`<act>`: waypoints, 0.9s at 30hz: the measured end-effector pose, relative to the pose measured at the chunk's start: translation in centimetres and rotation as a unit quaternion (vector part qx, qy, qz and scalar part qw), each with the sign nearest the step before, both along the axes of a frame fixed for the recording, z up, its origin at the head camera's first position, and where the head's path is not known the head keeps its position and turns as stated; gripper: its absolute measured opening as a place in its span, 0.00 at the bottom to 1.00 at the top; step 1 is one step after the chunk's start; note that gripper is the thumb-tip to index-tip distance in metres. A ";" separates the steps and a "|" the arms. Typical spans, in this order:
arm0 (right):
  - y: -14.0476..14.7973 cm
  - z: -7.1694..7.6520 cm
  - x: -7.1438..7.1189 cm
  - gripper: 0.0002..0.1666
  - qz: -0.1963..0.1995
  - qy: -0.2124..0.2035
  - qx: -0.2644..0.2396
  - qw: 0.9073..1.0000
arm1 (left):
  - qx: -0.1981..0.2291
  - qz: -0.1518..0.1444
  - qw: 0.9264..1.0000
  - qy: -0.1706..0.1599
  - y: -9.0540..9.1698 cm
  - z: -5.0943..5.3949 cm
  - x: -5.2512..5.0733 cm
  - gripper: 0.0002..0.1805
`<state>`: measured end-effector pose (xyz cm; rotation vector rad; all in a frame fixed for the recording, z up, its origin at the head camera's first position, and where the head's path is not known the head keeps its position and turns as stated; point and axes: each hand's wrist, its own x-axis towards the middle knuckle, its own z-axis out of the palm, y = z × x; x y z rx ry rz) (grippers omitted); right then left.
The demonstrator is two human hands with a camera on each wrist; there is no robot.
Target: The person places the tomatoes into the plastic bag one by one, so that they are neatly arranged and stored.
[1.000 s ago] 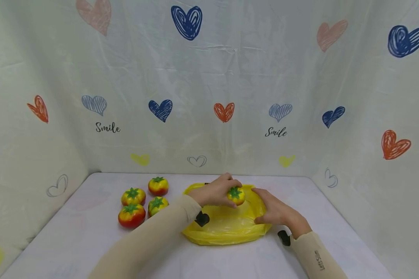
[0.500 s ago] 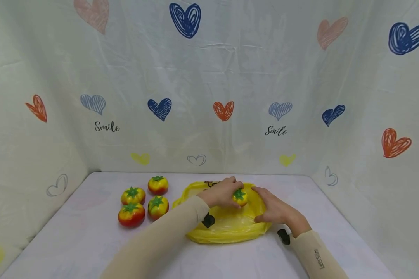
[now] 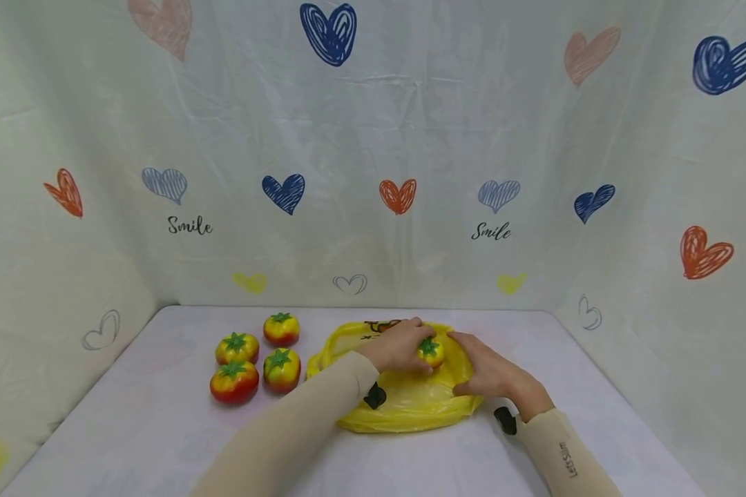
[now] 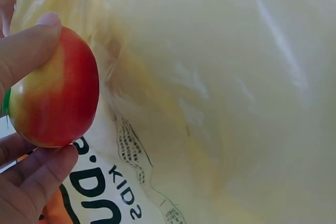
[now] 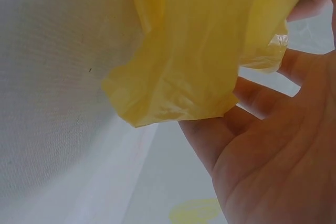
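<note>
Thumb and fingers of my left hand [image 3: 403, 347] grip a red and yellow tomato-like fruit [image 3: 431, 353] with a green top, over the yellow plastic bag [image 3: 410, 407]. In the left wrist view the fruit [image 4: 58, 90] is pinched between thumb and fingertips, beside printed plastic. My right hand [image 3: 496, 373] is at the bag's right side, fingers spread apart from the thumb. The right wrist view shows its fingers behind the edge of the bag [image 5: 184, 72]; whether the thumb pinches the plastic is unclear.
Several more such fruits stand left of the bag: one at the back [image 3: 281, 330], one near the bag [image 3: 282, 371], others farther left [image 3: 234, 383]. A white curtain printed with hearts surrounds the white table [image 3: 161, 414] at the back and sides.
My left hand has moved a little to the right with the fruit and sits slightly deeper over the bag. The bag's left part shows more. My right hand has hardly moved.
</note>
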<state>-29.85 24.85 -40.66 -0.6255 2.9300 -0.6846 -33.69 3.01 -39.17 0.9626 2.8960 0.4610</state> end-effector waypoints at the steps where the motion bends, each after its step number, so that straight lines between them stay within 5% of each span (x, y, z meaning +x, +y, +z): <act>1: 0.0 0.1 0.0 0.59 -0.001 0.000 0.000 1.000 | 0.001 0.000 1.000 0.001 0.0 -0.1 -0.1 0.37; 15: 0.1 -0.1 -0.1 0.58 0.009 0.009 0.000 1.000 | -0.029 0.028 0.999 0.007 0.7 -0.8 -0.5 0.38; 27: 0.1 -0.1 -0.1 0.58 0.009 0.006 -0.007 1.000 | -0.035 0.006 0.999 0.016 0.5 -0.3 -0.4 0.37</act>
